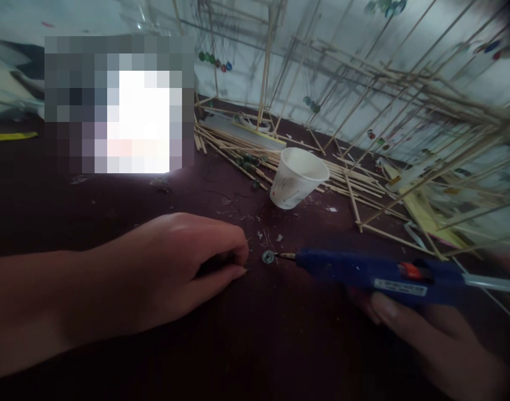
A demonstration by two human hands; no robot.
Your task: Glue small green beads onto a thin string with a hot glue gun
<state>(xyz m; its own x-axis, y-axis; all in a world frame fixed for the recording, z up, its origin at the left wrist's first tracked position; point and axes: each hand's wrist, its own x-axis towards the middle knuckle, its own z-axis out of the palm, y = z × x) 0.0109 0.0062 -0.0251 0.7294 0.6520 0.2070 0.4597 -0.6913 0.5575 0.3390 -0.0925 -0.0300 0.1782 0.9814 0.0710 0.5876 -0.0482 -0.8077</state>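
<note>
A small clear glass marble (pixel 268 257) sits on the dark table. My right hand (pixel 430 337) grips a blue hot glue gun (pixel 346 268) lying almost level, with a glue stick poking out of its back end. Its metal nozzle points left and its tip is at the marble's edge; I cannot tell whether they touch. Just left of the marble, my left hand (pixel 188 267) has thumb and forefinger pinched together close to the tabletop. What is between those fingertips, if anything, is too small to make out.
A white paper cup (pixel 287 189) stands beyond the marble. Thin wooden sticks (pixel 233 142) lie piled behind it, with several dark marbles (pixel 249 161) among them. Stick frames (pixel 359 223) with hanging marbles fill the back and right. A blurred-out patch covers the upper left.
</note>
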